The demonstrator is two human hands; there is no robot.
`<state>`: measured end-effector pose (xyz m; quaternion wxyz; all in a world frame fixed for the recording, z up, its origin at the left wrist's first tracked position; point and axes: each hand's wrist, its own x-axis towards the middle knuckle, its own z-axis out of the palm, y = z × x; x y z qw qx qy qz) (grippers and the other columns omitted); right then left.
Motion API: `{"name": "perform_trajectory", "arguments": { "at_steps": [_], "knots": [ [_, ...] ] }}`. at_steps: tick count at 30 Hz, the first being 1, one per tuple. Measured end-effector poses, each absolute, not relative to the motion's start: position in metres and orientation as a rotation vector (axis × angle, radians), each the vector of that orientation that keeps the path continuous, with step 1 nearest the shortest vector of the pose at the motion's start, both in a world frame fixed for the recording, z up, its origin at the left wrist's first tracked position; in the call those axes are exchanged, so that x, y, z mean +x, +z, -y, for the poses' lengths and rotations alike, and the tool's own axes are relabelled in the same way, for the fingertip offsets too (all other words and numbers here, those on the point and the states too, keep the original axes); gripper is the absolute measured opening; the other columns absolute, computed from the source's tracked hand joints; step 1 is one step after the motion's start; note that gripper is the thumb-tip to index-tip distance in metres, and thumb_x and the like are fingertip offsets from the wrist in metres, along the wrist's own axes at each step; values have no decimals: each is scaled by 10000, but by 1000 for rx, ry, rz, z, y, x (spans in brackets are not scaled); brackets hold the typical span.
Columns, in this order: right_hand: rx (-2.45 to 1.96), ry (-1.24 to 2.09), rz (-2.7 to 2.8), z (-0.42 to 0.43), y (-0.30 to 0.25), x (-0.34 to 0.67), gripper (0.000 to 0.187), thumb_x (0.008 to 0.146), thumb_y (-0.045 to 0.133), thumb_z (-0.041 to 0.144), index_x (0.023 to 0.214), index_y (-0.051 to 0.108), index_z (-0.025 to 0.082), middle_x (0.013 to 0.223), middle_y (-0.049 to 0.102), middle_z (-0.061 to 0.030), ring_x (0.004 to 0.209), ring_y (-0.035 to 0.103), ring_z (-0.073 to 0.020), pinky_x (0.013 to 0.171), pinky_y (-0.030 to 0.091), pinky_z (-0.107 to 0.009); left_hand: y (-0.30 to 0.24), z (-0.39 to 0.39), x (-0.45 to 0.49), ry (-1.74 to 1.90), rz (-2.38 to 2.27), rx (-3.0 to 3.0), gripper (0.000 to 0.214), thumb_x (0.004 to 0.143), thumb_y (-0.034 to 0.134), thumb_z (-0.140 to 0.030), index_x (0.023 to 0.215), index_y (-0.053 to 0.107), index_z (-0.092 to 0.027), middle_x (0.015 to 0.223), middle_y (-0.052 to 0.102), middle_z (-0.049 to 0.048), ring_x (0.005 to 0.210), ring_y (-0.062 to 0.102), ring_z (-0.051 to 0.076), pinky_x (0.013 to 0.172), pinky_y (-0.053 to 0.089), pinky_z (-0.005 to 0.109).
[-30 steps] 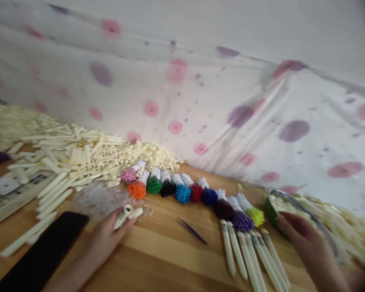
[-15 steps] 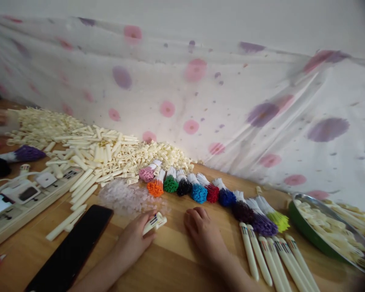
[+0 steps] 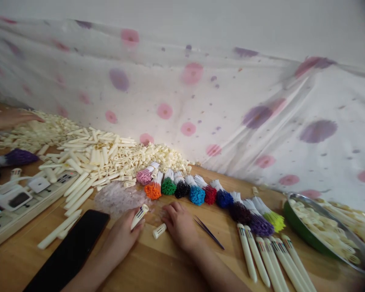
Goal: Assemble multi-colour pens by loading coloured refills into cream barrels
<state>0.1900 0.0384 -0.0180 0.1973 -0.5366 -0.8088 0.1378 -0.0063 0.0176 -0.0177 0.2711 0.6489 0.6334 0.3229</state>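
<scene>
My left hand (image 3: 123, 233) is closed around a cream multicolour pen part (image 3: 139, 217), tilted, with dark slits along its upper end. Close by on its right, my right hand (image 3: 181, 227) rests low on the wood, fingers bent together and tips down; whatever is under them is hidden. A small slotted cream piece (image 3: 159, 231) lies between the hands, beside my right thumb. Small clear plastic bits (image 3: 121, 198) are spread just beyond my left hand. Dark tweezers (image 3: 209, 232) lie on the table to the right of my right hand.
Coloured refill bundles (image 3: 197, 194) form a row behind my hands. Several cream pens (image 3: 261, 259) lie at right, near a green-sided bowl (image 3: 304, 229) of parts. A cream parts heap (image 3: 109, 150), power strip (image 3: 27, 202) and black phone (image 3: 69, 251) are leftward. Another person's hand (image 3: 15, 119) is far left.
My right hand has moved left, uncovering the tweezers. The slotted piece now lies between my hands, and the pen part in my left hand is more upright. The other person's hand reached farther in.
</scene>
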Motion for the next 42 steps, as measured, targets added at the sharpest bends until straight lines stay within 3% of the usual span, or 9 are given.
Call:
{"name": "perform_trajectory", "arguments": {
  "at_steps": [4, 11, 20, 24, 28, 31, 35, 39, 42],
  "knots": [
    [-1533, 413, 2229, -53, -24, 184, 137, 818, 567, 148, 929, 638, 188, 942, 622, -73, 899, 573, -211, 795, 434, -292, -25, -22, -10, 934, -1687, 1728, 189, 721, 553, -263, 880, 627, -192, 864, 738, 71, 872, 671, 274, 794, 499, 364],
    [-1514, 522, 2096, -53, -34, 192, 202, 784, 581, 97, 964, 619, 178, 970, 591, -77, 888, 572, -207, 790, 439, -290, -26, -20, -10, 1029, -1552, 1693, 234, 752, 554, -358, 899, 640, -198, 930, 751, 60, 890, 686, 238, 781, 530, 312],
    [-1375, 743, 1813, -55, -39, 202, 112, 736, 585, 80, 720, 617, 186, 812, 542, -29, 730, 546, -157, 688, 425, -254, -12, -12, -6, 1036, -1460, 1726, 188, 781, 544, -318, 870, 658, -198, 859, 745, 32, 807, 687, 204, 742, 530, 279],
    [-1365, 870, 1621, -55, -38, 207, 89, 718, 642, 220, 652, 590, 191, 709, 535, -14, 690, 505, -167, 641, 394, -267, -11, -9, -5, 1009, -1460, 1732, 190, 797, 537, -317, 895, 646, -197, 844, 734, 33, 780, 682, 203, 726, 526, 284],
    [-1319, 1133, 1430, -52, -42, 209, 309, 676, 662, 470, 620, 531, 197, 518, 472, 36, 494, 432, -127, 479, 330, -239, -17, -3, 10, 961, -1459, 1786, 174, 756, 602, -283, 912, 645, -218, 893, 716, 38, 837, 661, 227, 760, 507, 321],
    [-1264, 1339, 1290, -47, -43, 211, 469, 567, 678, 626, 602, 483, 201, 439, 445, 60, 406, 392, -99, 429, 301, -227, -25, -1, 22, 931, -1448, 1822, 262, 699, 645, -212, 960, 649, -226, 975, 693, 53, 902, 641, 251, 789, 497, 353],
    [-1197, 1507, 1126, -36, -35, 219, 517, 449, 760, 612, 614, 526, 182, 501, 538, 28, 453, 484, -106, 482, 375, -239, -26, -2, 26, 942, -1418, 1825, 170, 752, 574, -204, 902, 652, -217, 940, 687, 60, 882, 644, 241, 788, 499, 349],
    [-1113, 1575, 1021, -24, -17, 225, 441, 526, 799, 486, 763, 625, 158, 655, 638, -15, 594, 579, -123, 635, 447, -264, -20, 0, 20, 1003, -1379, 1797, 185, 798, 535, -263, 963, 603, -215, 985, 686, 60, 939, 634, 226, 841, 484, 338],
    [-1060, 1575, 988, -17, -6, 224, 372, 581, 791, 440, 770, 627, 165, 621, 618, 13, 565, 563, -107, 610, 449, -250, -16, 3, 17, 1022, -1367, 1763, 183, 808, 523, -269, 967, 596, -215, 945, 710, 48, 913, 655, 217, 805, 505, 314]
  ]
}}
